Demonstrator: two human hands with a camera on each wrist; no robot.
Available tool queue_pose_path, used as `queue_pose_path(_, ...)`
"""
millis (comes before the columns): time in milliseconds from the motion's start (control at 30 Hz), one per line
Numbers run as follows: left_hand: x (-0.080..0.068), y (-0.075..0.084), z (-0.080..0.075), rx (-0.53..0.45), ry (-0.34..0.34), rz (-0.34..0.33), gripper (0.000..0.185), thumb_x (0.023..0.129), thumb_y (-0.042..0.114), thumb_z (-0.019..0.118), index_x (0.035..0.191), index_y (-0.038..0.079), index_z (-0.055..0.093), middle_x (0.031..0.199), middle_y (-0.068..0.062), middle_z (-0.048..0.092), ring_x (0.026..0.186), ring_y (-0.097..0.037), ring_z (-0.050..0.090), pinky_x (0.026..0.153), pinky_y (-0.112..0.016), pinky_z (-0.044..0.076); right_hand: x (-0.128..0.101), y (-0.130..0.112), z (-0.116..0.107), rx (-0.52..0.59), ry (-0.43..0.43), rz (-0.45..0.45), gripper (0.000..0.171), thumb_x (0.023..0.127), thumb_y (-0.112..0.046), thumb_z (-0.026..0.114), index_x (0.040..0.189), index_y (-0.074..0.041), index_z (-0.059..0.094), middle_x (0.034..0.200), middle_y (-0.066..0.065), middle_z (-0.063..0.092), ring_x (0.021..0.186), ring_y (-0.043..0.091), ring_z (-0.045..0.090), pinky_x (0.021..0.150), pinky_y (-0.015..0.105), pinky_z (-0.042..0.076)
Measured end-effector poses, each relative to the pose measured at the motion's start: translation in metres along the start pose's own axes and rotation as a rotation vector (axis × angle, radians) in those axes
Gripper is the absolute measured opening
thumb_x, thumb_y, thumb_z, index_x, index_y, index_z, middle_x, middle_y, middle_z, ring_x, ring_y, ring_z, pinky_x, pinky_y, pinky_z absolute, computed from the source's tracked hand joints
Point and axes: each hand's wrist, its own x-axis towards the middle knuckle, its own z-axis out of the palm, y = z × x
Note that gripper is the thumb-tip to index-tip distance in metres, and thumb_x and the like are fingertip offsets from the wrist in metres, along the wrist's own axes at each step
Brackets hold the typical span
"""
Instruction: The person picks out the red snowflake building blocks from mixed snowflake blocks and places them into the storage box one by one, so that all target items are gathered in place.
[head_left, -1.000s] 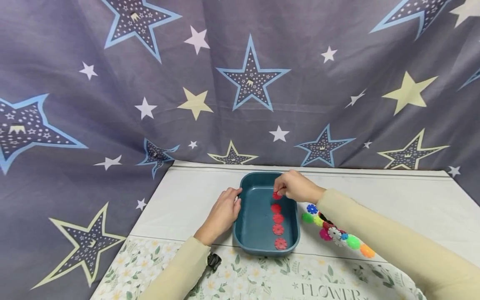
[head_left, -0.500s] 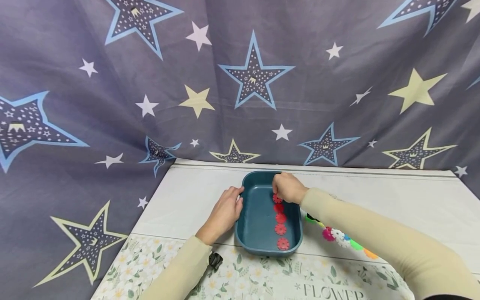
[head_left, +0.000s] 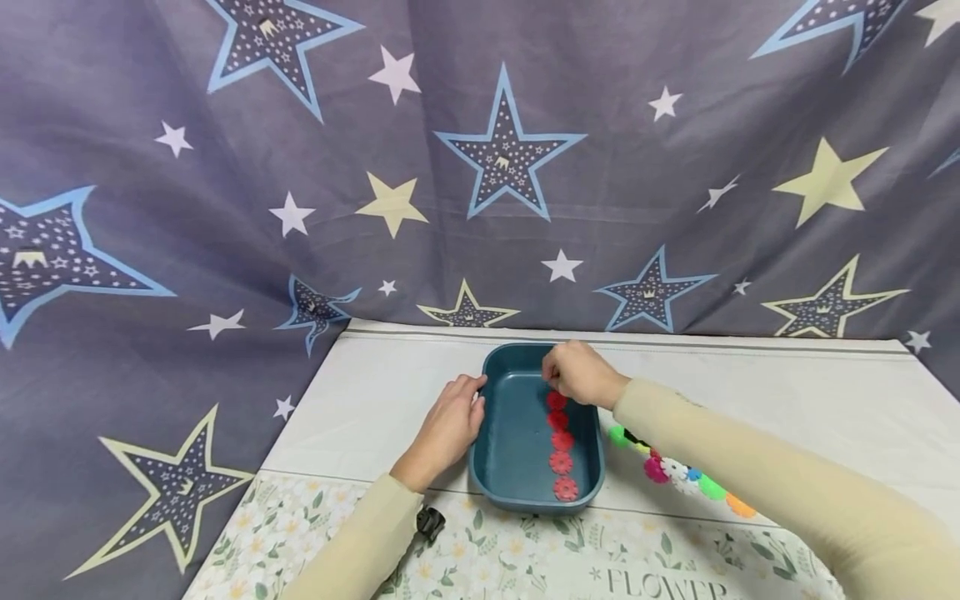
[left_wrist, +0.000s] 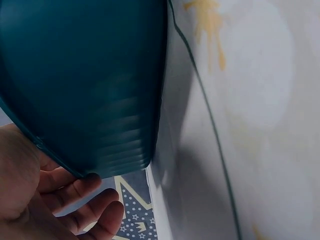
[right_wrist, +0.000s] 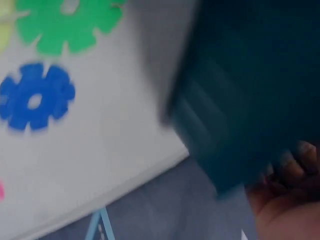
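A dark teal plastic bin [head_left: 510, 492] stands on the table. Along its right side lies a column of several red flower-shaped discs [head_left: 561, 462] with notched edges. My left hand [head_left: 446, 425] rests at the bin's left rim, its fingers loosely bent and touching the edge; the left wrist view shows fingertips [left_wrist: 90, 182] at the rim. My right hand [head_left: 585, 375] reaches over the far right rim with curled fingers, just beyond the farthest red disc [head_left: 556, 401]. No disc shows between the fingers, though their tips are partly hidden. Its wrist view is dark and blurred.
Right of the bin lie several coloured discs, including a green disc [right_wrist: 72, 22], a blue disc [right_wrist: 36, 97] and an orange disc [head_left: 740, 506], partly behind my right forearm. A floral cloth [head_left: 315, 525] covers the table's near part. A starry curtain [head_left: 480, 250] hangs behind.
The farthest red disc, earlier at my right fingertips, now lies in the column, with the fingers slightly farther from it. The discs sit closer together. My left hand keeps its place.
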Motion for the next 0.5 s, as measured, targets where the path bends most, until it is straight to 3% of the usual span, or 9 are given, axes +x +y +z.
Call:
queue_pose_path(100,-0.001,0.001,0.000,-0.003,0.001,0.000,0.031,0.091,0.005,0.058,0.120,-0.004,0.059,0.101,-0.010,0.059,0.094,-0.026,0.055,0.083,-0.038,0.046,-0.009,0.000,-0.018,0.032,0.032,-0.025,0.020,0.073,0.010,0.065,0.075,-0.008,0.073,0.075,0.000,0.068,0.068,0.013,0.061,0.066,0.031,0.053)
queue_pose_path(300,-0.002,0.001,0.000,-0.011,-0.014,-0.015,0.031,0.091,0.004,0.058,0.121,-0.004,0.058,0.102,-0.010,0.058,0.094,-0.026,0.055,0.083,-0.038,0.046,-0.042,0.007,-0.041,0.048,0.042,0.010,0.019,0.074,0.009,0.069,0.080,-0.008,0.074,0.080,-0.001,0.069,0.072,0.011,0.062,0.065,0.027,0.053)
queue_pose_path(400,-0.001,0.001,-0.001,-0.012,-0.018,-0.015,0.031,0.092,0.005,0.058,0.122,-0.004,0.058,0.102,-0.011,0.059,0.094,-0.026,0.055,0.082,-0.038,0.046,-0.065,0.015,-0.045,0.060,-0.008,0.034,0.020,0.075,0.009,0.069,0.081,-0.009,0.074,0.081,-0.002,0.069,0.072,0.010,0.063,0.066,0.030,0.054)
queue_pose_path(500,-0.001,0.001,0.000,-0.016,-0.015,-0.011,0.032,0.091,0.005,0.058,0.122,-0.004,0.058,0.102,-0.011,0.059,0.092,-0.026,0.055,0.081,-0.039,0.046,-0.091,0.023,-0.049,0.093,-0.127,0.062,0.021,0.075,0.009,0.069,0.084,-0.009,0.074,0.083,-0.001,0.069,0.074,0.012,0.063,0.069,0.035,0.054)
